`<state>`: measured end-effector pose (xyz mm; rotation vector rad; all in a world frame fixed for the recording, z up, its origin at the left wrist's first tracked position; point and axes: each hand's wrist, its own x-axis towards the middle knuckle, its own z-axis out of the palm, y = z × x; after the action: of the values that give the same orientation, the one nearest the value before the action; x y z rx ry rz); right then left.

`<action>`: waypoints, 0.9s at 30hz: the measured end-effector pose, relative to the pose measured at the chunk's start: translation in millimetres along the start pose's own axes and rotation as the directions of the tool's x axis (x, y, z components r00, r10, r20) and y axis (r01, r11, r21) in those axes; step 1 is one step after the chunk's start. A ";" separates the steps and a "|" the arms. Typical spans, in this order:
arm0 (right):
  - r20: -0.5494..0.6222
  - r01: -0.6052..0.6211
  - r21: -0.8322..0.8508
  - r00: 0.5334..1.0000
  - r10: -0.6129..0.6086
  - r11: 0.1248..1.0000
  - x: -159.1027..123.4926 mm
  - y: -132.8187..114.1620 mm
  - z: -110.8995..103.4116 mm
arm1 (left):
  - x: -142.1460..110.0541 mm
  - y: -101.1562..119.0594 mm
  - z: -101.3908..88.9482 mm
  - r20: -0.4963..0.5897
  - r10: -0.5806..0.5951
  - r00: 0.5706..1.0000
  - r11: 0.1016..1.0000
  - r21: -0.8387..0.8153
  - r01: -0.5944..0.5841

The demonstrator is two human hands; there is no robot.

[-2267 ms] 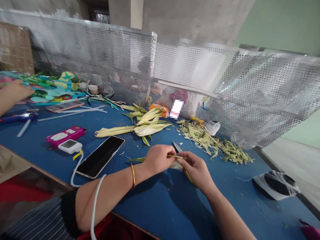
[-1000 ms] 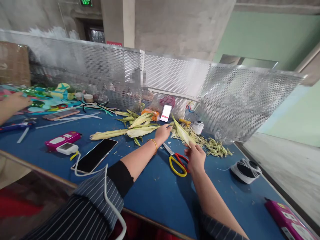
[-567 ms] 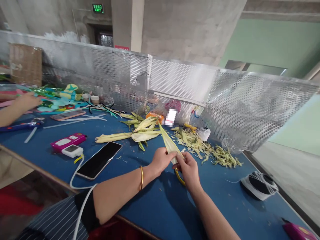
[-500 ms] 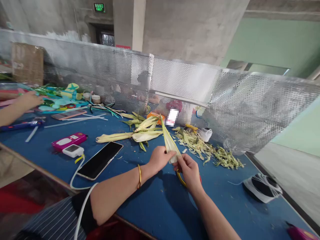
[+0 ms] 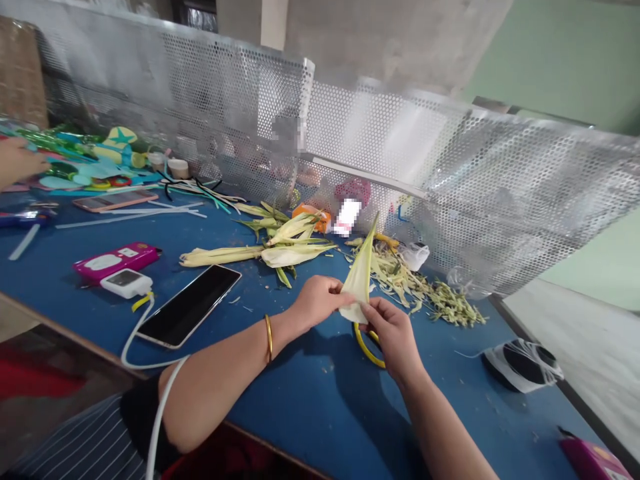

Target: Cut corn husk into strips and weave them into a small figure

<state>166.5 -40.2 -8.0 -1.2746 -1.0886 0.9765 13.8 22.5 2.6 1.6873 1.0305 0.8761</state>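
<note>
A pale green corn husk leaf [image 5: 361,270] stands upright between my hands, its pointed tip upward. My left hand [image 5: 320,300], below a gold bangle [image 5: 269,339], pinches the leaf's lower left edge. At its lower right edge my right hand [image 5: 393,330] grips it between thumb and fingers. Beneath my right hand shows a yellow ring-shaped handle [image 5: 367,350], perhaps of scissors; the rest is hidden. Beyond my hands lies a bunch of corn husks [image 5: 295,250], and to its right a heap of husk scraps [image 5: 400,280].
On the blue table [image 5: 300,393] lie a black-screened phone [image 5: 190,307], a magenta device [image 5: 117,262] and a white device with a cable [image 5: 126,283]. A wound thread spool [image 5: 523,365] sits right. A perforated metal screen [image 5: 370,133] stands behind. Another person's hand [image 5: 20,163] is far left.
The husk leaf has turned more upright, its tip swinging right, and its broad face shows more. Both hands still hold it. The camera view has tilted down slightly.
</note>
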 end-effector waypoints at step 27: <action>0.008 -0.061 0.045 0.998 0.061 0.997 -1.6 1.5 0.5 | -8.6 8.3 8.9 0.094 -0.169 0.981 0.953 -0.238 0.187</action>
<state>165.7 -41.5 -9.6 -1.2749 -1.0326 1.0460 20.3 9.9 6.9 1.3849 0.9659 0.7845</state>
